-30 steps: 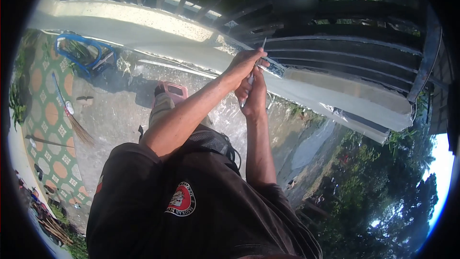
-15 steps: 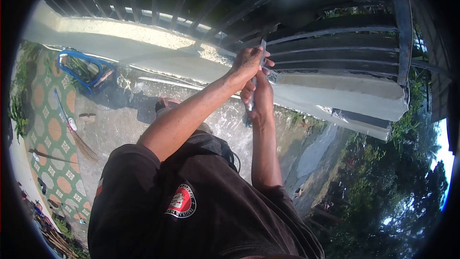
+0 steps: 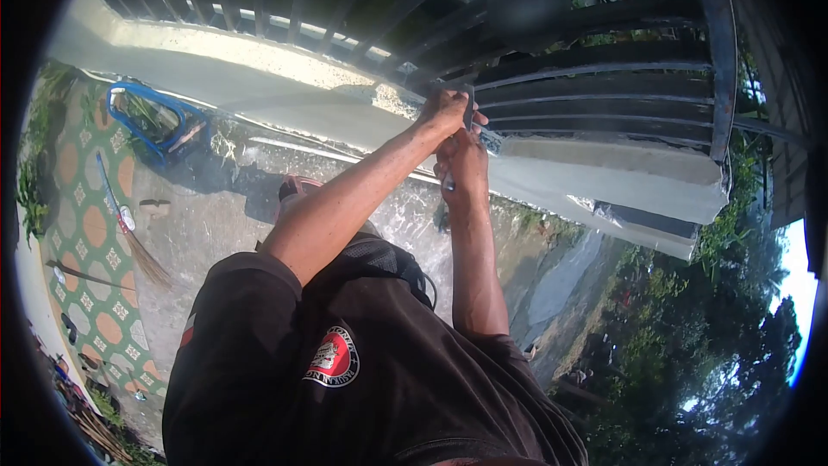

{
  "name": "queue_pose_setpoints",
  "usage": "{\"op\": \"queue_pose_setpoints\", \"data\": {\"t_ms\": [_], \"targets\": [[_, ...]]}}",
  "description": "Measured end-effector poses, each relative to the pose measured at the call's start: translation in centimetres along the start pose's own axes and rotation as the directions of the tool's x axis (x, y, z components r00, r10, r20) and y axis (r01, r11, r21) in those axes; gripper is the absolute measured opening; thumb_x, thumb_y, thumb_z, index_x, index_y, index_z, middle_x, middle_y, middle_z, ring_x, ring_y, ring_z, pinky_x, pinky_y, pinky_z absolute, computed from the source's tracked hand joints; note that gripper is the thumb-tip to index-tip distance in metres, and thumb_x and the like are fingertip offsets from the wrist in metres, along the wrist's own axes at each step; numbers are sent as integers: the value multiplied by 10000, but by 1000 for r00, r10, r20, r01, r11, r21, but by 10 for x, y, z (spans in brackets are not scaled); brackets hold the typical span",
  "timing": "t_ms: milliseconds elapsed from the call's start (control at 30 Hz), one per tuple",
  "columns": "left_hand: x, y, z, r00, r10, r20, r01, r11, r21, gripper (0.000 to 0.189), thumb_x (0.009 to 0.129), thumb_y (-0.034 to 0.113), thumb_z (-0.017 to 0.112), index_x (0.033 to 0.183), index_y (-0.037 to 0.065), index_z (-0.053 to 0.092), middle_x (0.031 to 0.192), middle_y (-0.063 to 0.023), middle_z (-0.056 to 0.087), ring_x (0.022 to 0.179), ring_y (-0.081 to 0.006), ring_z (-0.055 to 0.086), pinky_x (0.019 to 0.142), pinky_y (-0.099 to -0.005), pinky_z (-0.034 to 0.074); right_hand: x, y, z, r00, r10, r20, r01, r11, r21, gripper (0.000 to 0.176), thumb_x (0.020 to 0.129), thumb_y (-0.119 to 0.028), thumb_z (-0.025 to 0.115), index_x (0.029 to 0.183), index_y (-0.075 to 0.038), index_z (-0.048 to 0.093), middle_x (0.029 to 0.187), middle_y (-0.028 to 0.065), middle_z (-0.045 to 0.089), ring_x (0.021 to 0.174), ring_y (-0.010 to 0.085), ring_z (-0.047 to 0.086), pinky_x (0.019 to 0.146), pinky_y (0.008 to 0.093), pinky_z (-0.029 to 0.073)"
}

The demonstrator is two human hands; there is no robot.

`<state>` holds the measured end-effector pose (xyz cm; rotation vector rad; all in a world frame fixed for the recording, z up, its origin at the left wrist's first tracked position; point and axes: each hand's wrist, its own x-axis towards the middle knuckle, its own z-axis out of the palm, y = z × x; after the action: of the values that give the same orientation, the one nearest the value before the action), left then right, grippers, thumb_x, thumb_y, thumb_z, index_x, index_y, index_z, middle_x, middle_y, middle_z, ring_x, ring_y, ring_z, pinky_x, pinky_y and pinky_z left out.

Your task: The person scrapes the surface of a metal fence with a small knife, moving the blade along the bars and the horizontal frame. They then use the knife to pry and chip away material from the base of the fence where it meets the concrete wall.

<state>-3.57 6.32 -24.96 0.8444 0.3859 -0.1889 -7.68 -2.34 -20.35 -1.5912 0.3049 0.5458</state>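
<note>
My left hand (image 3: 446,112) is closed around the upper part of a flat grey blade-like tool (image 3: 469,110), its fingertips showing past the far side. Just below, my right hand (image 3: 466,160) is wrapped round the lower part of the same tool, and a small pale end shows under the palm. Both hands are close together at the foot of the dark metal railing (image 3: 595,86), over the ledge of the low wall (image 3: 604,160). My fingers hide most of the tool, so I cannot tell its exact kind.
A blue-framed object (image 3: 142,91) stands on the ground to the left. A broom (image 3: 142,250) lies across patterned tiles (image 3: 112,328). Rough concrete (image 3: 207,233) runs below the wall. Dense greenery (image 3: 690,336) fills the right side.
The tool has tilted, and its top now looks broader and darker. My right hand has risen slightly, closer to my left hand, covering more of the lower part.
</note>
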Motion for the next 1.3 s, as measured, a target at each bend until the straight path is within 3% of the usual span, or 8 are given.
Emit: {"op": "queue_pose_setpoints", "data": {"t_ms": [400,600,733,833,933,1000,1100,1300], "targets": [[-24,33,26,998,56,23,-56,998,11,346,1036,277,361,1039,2,572,917,-109,720,718,-160,666,605,-308,556,-21,-39,-3,1000,-8,12,8,1000,13,198,984,-244,427,867,-105,504,593,-30,421,427,80,411,362,239,326],[2,-21,-7,998,51,-45,-50,999,17,322,1034,281,366,1020,42,581,934,-98,723,789,-157,653,639,-325,548,-12,-6,-8,991,102,84,-105,994,32,201,983,-260,446,1009,-85,541,656,-16,474,514,93,461,395,233,335],[-13,-17,-12,993,118,-30,-113,984,135,414,1031,384,399,1191,40,564,965,-88,721,822,-150,635,732,-323,530,-16,-3,-6,994,106,19,-103,989,-108,220,1000,-313,428,1029,-116,520,651,-16,463,525,102,457,407,253,356],[-36,8,3,982,150,113,-133,980,-148,565,977,490,501,1326,45,505,1076,-74,694,1000,-144,590,816,-313,517,-24,-17,-11,975,45,216,-83,982,168,270,1032,-350,368,956,-113,474,598,-38,389,441,84,378,372,225,323],[-46,33,26,966,146,215,-104,975,-196,576,962,488,534,1329,45,501,1075,-73,689,995,-161,596,826,-314,531,-32,-38,-12,951,-92,296,-32,921,389,304,1032,-377,388,906,-110,463,565,-39,374,395,84,364,337,213,290],[-54,51,39,962,138,235,-84,971,-226,555,951,458,570,1295,25,521,1072,-80,686,940,-176,615,755,-320,561,-47,-54,-12,938,-139,318,-9,905,424,314,1036,-392,382,902,-118,460,569,-44,369,395,69,349,332,200,279],[-46,62,50,974,52,220,-46,998,-33,468,951,383,593,1205,-9,566,1074,-95,682,796,-143,619,509,-293,555,-51,-61,-14,955,-182,233,55,884,465,307,1036,-391,389,894,-126,453,576,-54,370,390,55,337,326,195,282],[-15,50,32,989,-37,141,36,999,8,409,955,368,587,1183,29,586,1052,-72,693,707,-106,578,508,-305,559,-24,-46,3,975,-150,165,67,901,428,295,1032,-383,409,891,-128,459,563,-56,374,388,66,356,341,213,312]]}}
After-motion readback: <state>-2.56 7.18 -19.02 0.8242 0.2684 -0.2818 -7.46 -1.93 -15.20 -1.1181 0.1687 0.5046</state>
